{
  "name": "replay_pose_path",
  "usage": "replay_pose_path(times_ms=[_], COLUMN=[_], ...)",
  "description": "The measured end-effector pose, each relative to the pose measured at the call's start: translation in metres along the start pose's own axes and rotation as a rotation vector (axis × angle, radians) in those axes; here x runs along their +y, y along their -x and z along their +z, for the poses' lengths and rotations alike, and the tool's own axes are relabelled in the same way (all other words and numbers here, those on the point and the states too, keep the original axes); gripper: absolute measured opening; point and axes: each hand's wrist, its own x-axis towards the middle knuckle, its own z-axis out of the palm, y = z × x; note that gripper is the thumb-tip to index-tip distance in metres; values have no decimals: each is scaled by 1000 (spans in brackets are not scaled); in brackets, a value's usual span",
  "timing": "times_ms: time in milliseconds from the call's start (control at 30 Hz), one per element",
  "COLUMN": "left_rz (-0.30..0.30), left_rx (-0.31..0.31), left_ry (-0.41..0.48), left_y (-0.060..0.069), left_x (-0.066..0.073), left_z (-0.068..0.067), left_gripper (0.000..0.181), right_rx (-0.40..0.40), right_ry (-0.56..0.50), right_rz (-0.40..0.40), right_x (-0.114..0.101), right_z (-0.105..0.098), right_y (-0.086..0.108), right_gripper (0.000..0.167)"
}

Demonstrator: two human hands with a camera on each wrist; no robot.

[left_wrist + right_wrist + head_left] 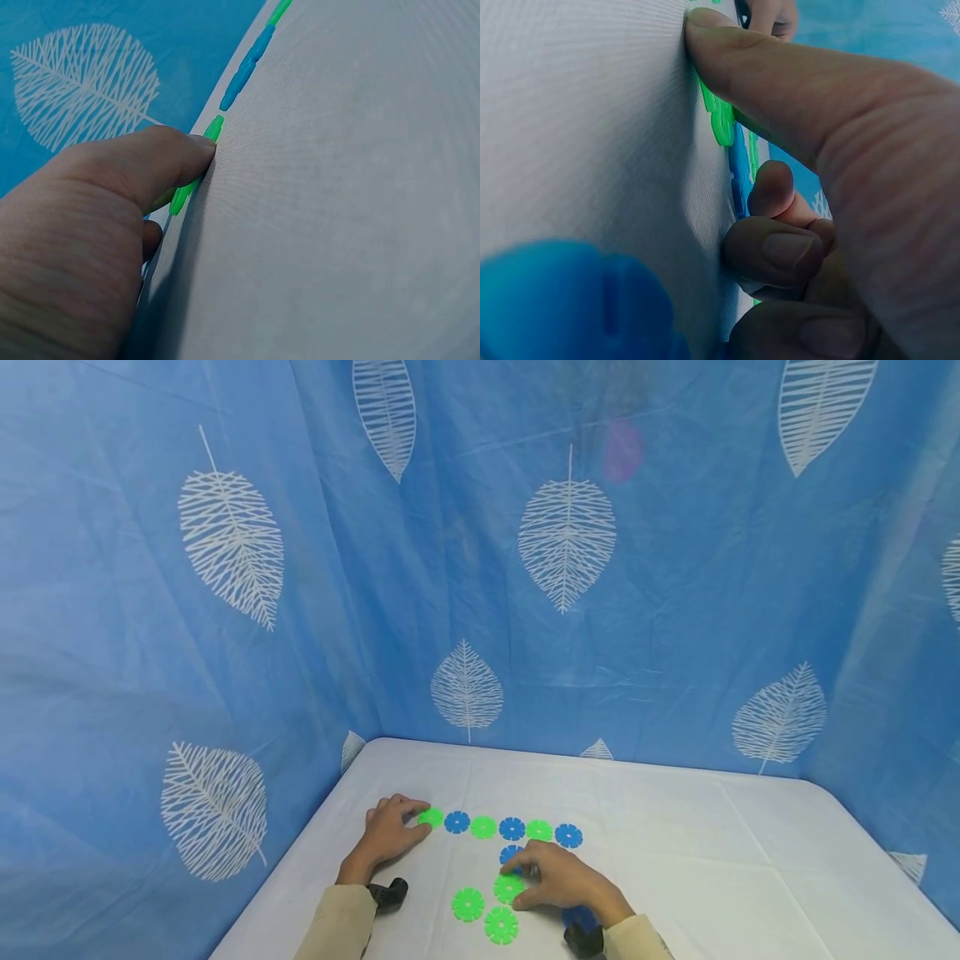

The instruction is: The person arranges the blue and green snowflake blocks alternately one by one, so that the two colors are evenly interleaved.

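At a white-covered table (pixel 675 835), a person's left hand (pixel 385 837) pinches the end green disc (pixel 431 817) of an alternating green-and-blue row (pixel 483 827), a grip that seems to keep it in line. The right hand (pixel 561 877) grasps a lower green disc (pixel 508 889) by its edges between thumb and forefinger, apparently to square it beneath a blue disc (pixel 512 853). Two loose green discs (pixel 468 904) lie close by, probably for easy reach.

I see table (pixel 697 843) before curtain (pixel 675 577). On table, six-disc row (pixel 478 827); left hand (pixel 390 833) at its left end. Three discs (pixel 506 893) trail from row's fourth toward my camera, right hand (pixel 558 877) at trail's right. Single disc (pixel 462 904) left of trail; another disc (pixel 579 917) apparently beneath right wrist.
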Motion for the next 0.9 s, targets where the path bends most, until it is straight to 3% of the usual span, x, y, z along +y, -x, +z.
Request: replay_pose_path(times_ms=[900], left_rz=[-1], left_rx=[-3], left_ry=[0], left_y=[-1], left_x=[2], left_z=[-1], left_gripper=[36], right_rx=[26], right_ry=[84], right_rz=[19], right_x=[-1], right_z=[1], right_y=[-2], right_gripper=[42])
